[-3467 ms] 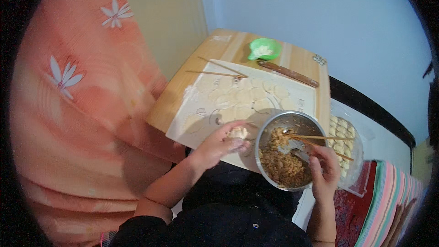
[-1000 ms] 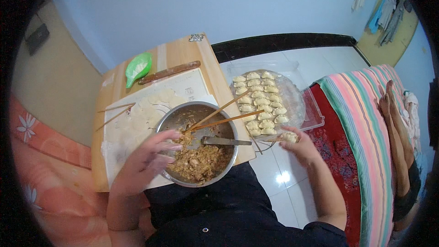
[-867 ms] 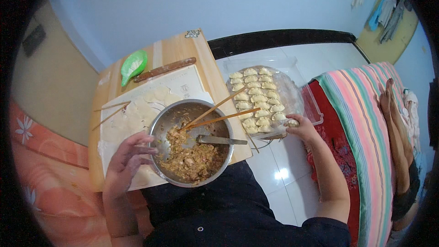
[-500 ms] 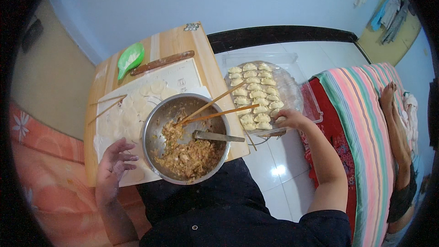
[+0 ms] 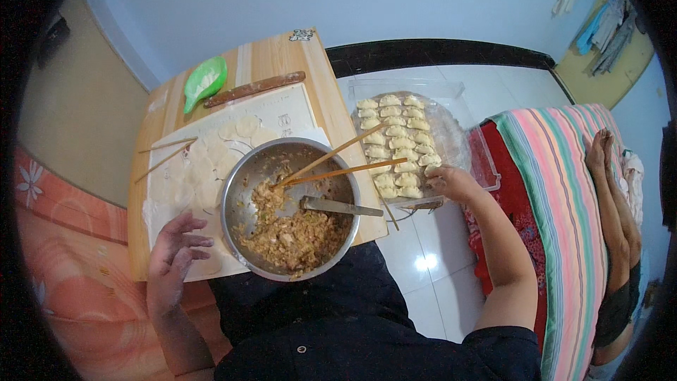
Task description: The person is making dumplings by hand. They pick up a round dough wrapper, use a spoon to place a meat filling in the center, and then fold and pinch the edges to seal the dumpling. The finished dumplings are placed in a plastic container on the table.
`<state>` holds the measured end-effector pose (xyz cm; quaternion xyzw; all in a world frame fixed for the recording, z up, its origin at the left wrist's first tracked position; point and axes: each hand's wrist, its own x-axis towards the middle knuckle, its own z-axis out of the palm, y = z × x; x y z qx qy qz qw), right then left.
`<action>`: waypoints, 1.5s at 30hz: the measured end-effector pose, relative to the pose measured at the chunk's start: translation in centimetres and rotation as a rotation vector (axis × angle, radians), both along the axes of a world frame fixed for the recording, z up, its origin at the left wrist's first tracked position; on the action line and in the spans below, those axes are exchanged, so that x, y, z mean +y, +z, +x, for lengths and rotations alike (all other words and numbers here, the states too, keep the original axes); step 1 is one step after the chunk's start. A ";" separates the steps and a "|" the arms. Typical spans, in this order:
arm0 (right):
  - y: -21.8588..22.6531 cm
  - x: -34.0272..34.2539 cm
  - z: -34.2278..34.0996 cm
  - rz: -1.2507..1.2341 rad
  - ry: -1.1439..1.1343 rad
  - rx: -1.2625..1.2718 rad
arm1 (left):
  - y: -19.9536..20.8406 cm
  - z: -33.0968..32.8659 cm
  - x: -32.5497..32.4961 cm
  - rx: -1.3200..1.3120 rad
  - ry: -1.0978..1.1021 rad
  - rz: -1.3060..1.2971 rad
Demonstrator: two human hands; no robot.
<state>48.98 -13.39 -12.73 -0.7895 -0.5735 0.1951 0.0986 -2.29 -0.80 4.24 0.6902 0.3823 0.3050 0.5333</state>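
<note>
At the right, my right hand (image 5: 453,183) is at the near right corner of a batch of pale dumplings (image 5: 403,142), its fingers drawn together around a dumpling mostly hidden by them. Several rows of dumplings lie on a round board in a clear plastic tray (image 5: 481,148). My left hand (image 5: 182,243) hovers by the near left side of the wooden table, fingers apart and floury, holding nothing. Between my hands, a steel bowl (image 5: 233,240) of minced filling (image 5: 296,243) holds two chopsticks (image 5: 342,171) and a flat-handled tool (image 5: 338,206).
Round dough wrappers (image 5: 201,169) lie on a white mat (image 5: 296,109) left of the bowl. Beyond them are a rolling pin (image 5: 254,89) and a green scoop (image 5: 206,83) with flour. A striped bed (image 5: 557,204) stands at the right, with another person's legs (image 5: 613,219) on it.
My right hand has shifted slightly at the dumplings' corner, and its fingers now cover the dumpling they held. My left hand is nearly still. The whole view has moved slightly.
</note>
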 end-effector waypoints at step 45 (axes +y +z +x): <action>-3.1 0.7 1.7 0.183 -0.383 0.113 | -0.7 -0.5 0.1 0.007 0.001 -0.016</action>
